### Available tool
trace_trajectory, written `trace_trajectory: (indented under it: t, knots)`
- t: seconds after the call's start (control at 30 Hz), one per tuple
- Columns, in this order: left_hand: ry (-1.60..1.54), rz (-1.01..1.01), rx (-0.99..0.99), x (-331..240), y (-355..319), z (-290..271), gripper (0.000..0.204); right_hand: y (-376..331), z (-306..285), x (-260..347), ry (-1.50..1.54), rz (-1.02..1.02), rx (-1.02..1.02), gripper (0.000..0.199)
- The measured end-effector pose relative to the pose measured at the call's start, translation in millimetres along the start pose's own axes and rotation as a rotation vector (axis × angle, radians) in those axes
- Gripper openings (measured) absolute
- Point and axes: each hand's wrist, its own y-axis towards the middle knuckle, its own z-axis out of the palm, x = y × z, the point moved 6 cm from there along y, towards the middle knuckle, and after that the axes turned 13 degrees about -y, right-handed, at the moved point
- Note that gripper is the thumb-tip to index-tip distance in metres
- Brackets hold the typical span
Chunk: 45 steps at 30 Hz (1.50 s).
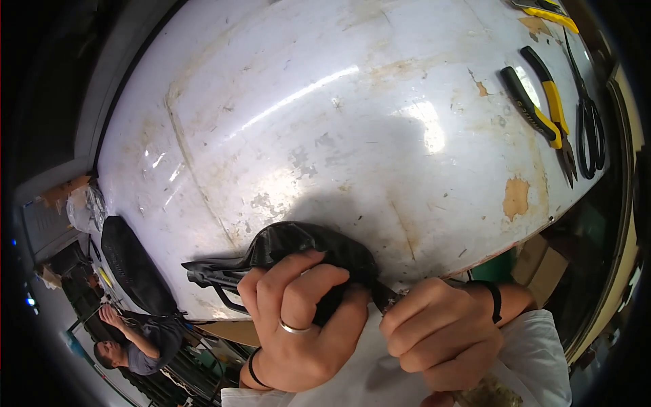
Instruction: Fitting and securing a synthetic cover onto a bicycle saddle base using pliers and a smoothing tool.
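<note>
At the table's near edge, my left hand (298, 325) is closed round a black item (291, 237) with a glossy, leather-like, creased covering. A stiff black frame part (213, 275) with a pointed end and an open loop sticks out to its left. Beside it my right hand (441, 332) makes a fist close to the item's right end. A small dark piece (384, 296) shows between the two hands; what the right fingers grip is hidden. Below the right hand, a mottled brownish thing (488, 393) is partly in view, its kind unclear.
On the worn white table (325, 136), pliers (542, 102) with black and yellow handles, black scissors (588, 129) and a yellow utility knife (553, 13) lie at the right. A long black padded piece (135, 268) rests at the left edge. Another person (132, 349) works beyond it.
</note>
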Motion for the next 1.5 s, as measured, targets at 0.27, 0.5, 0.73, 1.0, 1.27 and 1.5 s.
trace_trajectory:
  t: [0.27, 0.5, 0.73, 1.0, 1.27, 1.5]
  knots:
    - [0.002, -0.033, 0.027, 1.0, 3.5, -0.6, 0.023, -20.3, 8.2, 11.9, -0.089, -0.174, -0.268, 0.042]
    - [0.011, -0.024, 0.009, 1.1, 4.4, -3.0, 0.026, -13.6, -6.3, -12.7, 0.139, -0.059, -0.264, 0.039]
    - [-0.064, 0.149, 0.248, -2.4, 4.8, -14.9, 0.029, -26.2, 17.3, 13.6, -0.046, -0.150, -0.144, 0.026]
    - [-0.018, -0.098, 0.184, -9.0, 6.7, -7.3, 0.037, -36.4, 19.8, 18.4, -0.265, -0.159, -0.094, 0.037]
    - [0.021, -0.088, 0.094, -2.3, -1.6, -0.7, 0.029, -46.6, 23.4, 17.4, -0.298, -0.190, -0.124, 0.037]
    - [0.020, -0.106, 0.058, -2.3, -4.9, 1.1, 0.027, -41.9, 28.9, 25.2, -0.225, -0.242, -0.156, 0.036]
